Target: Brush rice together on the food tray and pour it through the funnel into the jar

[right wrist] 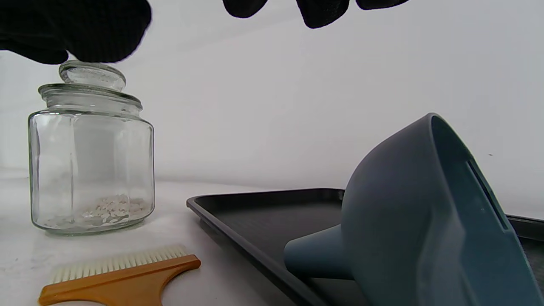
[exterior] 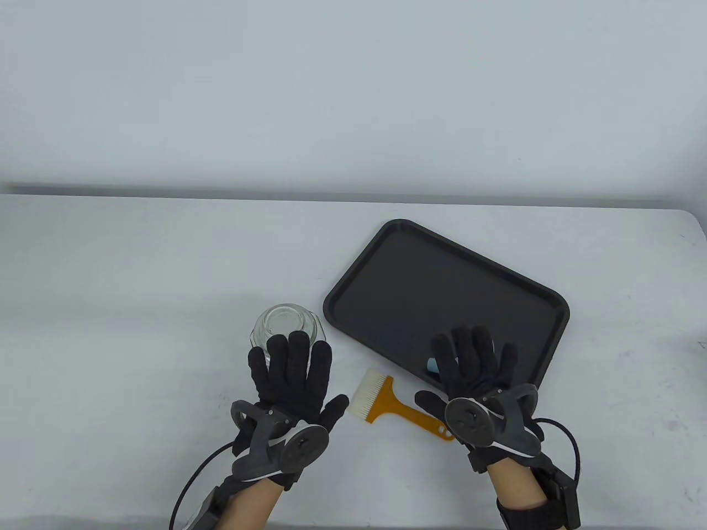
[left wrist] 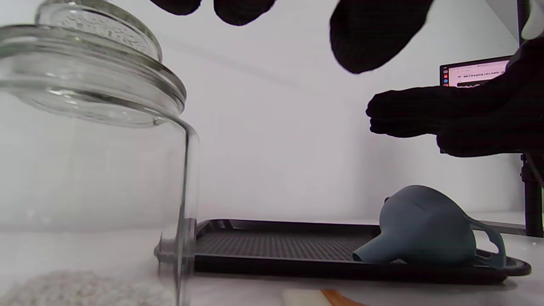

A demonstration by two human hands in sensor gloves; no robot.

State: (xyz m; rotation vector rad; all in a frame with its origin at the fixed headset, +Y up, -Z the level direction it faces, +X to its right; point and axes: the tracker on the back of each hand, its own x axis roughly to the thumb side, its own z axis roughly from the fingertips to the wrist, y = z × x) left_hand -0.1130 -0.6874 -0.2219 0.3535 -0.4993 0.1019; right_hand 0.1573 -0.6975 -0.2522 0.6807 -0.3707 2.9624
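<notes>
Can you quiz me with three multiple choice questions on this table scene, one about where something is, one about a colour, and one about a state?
1. Where does the funnel lie?
A. on the tray
B. inside the jar
C. on the brush

2. What colour is the brush handle?
A. blue
B. orange
C. black

3. How is the jar right now?
A. tipped over
B. open with the funnel in it
C. upright with its lid on

Answers: 1 A, the funnel lies on its side on the tray's near end. 2 B, the handle is orange with pale bristles. 3 C, the glass lid sits on the upright jar, with a little rice inside.

Lab-like recording bench; white table (exterior: 165, 259), laptop (left wrist: 474, 70), stand (left wrist: 533, 199).
</notes>
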